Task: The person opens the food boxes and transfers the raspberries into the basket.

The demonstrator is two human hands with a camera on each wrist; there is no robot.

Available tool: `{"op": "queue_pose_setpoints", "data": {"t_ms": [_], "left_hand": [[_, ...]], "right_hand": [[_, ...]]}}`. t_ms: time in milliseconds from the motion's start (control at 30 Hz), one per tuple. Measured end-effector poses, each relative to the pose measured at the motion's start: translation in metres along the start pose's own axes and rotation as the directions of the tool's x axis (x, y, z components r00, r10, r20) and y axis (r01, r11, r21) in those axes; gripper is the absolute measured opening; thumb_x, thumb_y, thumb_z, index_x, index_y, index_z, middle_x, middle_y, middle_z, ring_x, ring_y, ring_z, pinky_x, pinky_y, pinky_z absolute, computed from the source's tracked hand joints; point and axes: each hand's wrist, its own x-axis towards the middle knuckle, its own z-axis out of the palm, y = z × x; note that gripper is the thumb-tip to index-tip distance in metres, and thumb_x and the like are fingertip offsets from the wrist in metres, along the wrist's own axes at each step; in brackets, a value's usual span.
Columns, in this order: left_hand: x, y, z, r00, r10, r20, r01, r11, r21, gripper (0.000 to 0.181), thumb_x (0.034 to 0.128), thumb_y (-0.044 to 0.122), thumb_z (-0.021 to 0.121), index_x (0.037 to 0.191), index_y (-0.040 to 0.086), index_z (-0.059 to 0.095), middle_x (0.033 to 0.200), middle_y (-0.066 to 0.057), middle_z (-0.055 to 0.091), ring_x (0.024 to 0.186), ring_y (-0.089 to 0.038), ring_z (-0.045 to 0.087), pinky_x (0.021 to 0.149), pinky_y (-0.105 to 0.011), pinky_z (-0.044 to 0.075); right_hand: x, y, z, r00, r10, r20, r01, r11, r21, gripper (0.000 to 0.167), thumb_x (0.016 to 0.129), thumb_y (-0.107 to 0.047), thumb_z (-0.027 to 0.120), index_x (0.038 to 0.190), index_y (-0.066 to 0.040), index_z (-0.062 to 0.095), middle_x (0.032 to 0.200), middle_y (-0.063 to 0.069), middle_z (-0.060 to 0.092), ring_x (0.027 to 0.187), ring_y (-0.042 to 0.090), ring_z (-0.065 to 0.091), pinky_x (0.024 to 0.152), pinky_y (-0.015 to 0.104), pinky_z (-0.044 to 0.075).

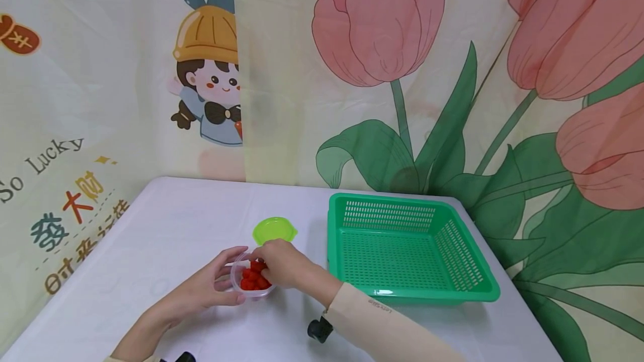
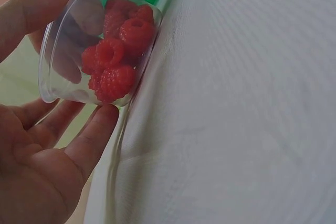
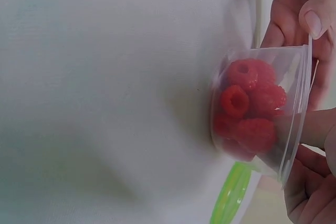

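Observation:
A clear plastic tub [image 1: 257, 294] of raspberries [image 1: 251, 281] stands on the table, left of centre in the head view. Around its left side curves my left hand [image 1: 208, 281], the thumb at the near side and the fingers farther back; the left wrist view shows them touching the tub's wall [image 2: 59, 51]. My right hand [image 1: 284, 264] reaches over the rim from the right, its fingertips inside among the raspberries [image 3: 247, 103]. Whether they pinch one is hidden by the hand and the fruit. Just behind the tub lies a bright green lid [image 1: 274, 230].
To the right stands a large green plastic basket [image 1: 336, 244] with slotted walls, nothing inside it. A white cloth covers the table [image 1: 201, 211]. Behind the table hangs a printed curtain [image 1: 282, 99] with tulips and a cartoon figure.

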Motion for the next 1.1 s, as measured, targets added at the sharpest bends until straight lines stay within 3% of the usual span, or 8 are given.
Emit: {"op": "queue_pose_setpoints", "data": {"t_ms": [300,733,900,1100], "left_hand": [[0.001,0.001,-0.001,1.0,0.021,0.008,-0.021,1.0,-0.012,0.099,0.0916,0.021,0.084,0.168,0.018,0.021,0.173,-0.018,0.025,0.151,-0.05,0.038,0.105,-0.034,0.055],[0.001,-0.003,0.0,0.999,0.038,0.002,-0.038,0.999,-0.005,0.097,0.0912,0.02,0.085,0.167,0.018,0.023,0.172,-0.018,0.028,0.152,-0.048,0.038,0.107,-0.029,0.053],[0.0,-0.003,0.0,0.998,0.059,0.01,-0.059,0.998,-0.006,0.096,0.0922,0.017,0.083,0.167,0.016,0.023,0.172,-0.019,0.026,0.149,-0.049,0.042,0.105,-0.028,0.054],[0.001,-0.001,0.0,0.999,0.038,-0.004,-0.038,0.999,0.002,0.097,0.0912,0.02,0.085,0.167,0.019,0.024,0.172,-0.018,0.028,0.15,-0.048,0.043,0.106,-0.033,0.055]], "right_hand": [[0.002,0.0,0.002,0.999,0.024,-0.021,-0.024,0.999,0.025,0.022,0.095,-0.01,0.081,0.116,-0.018,0.083,0.101,-0.008,0.078,0.089,0.001,0.059,0.077,0.009,0.051],[-0.005,0.004,0.003,0.998,-0.018,-0.064,0.024,0.996,0.091,0.022,0.095,-0.01,0.081,0.116,-0.016,0.083,0.102,-0.009,0.079,0.09,-0.001,0.063,0.077,0.007,0.051],[-0.014,0.003,-0.015,0.996,-0.052,-0.065,0.06,0.991,0.121,0.023,0.095,-0.008,0.081,0.116,-0.014,0.083,0.104,-0.007,0.08,0.091,0.0,0.064,0.077,0.007,0.051],[-0.026,0.0,-0.052,0.994,-0.083,-0.069,0.092,0.987,0.135,0.02,0.095,-0.009,0.081,0.115,-0.013,0.083,0.101,-0.006,0.079,0.088,0.002,0.063,0.075,0.009,0.05]]}}
